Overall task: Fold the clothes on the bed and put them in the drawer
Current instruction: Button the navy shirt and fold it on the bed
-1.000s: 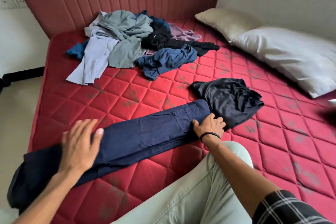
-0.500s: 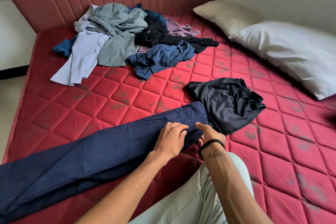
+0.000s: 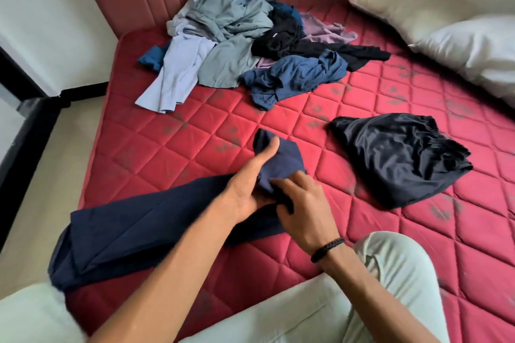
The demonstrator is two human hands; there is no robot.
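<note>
Navy trousers (image 3: 125, 237): laid lengthwise across the near part of the bed (image 3: 172, 131), one end at the left edge, the other end lifted and turned back at the middle.
Left hand (image 3: 250, 184): grips the raised end of the trousers; thumb lies on top of the cloth, fingers hidden beneath it.
Right hand (image 3: 303, 211): fingers curled, pinching the same fold just beside the left hand; a black cord band sits on the wrist.
Clothes pile (image 3: 250, 47): unfolded grey, lilac, black and blue garments, heaped at the far side near the headboard.
Black garment (image 3: 398, 159): bunched, lying alone to the right of the hands.
Pillows (image 3: 459, 44): two, at the far right edge.
</note>
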